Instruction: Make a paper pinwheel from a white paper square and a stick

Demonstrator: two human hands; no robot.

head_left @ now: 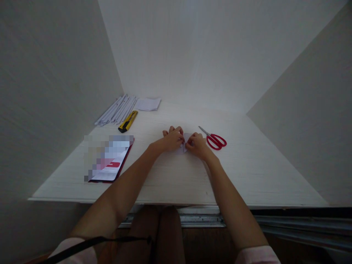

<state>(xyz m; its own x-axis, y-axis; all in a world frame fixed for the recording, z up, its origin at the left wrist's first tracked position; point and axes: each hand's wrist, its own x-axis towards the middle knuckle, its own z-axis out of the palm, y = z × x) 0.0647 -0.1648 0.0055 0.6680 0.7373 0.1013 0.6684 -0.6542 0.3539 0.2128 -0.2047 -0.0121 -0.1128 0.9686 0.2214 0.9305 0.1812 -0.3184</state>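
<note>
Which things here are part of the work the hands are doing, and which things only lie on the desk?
In the work:
left hand
right hand
small white paper, pinched between both hands

Only lying about:
scissors, right of the hands
knife
paper strips
paper sheet
tablet

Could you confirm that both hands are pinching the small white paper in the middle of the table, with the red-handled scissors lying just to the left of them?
Not quite: in the head view the red-handled scissors lie just to the right of the hands, not the left. The rest holds: the left hand and right hand are both pinching the small white paper in the middle of the table.
</note>
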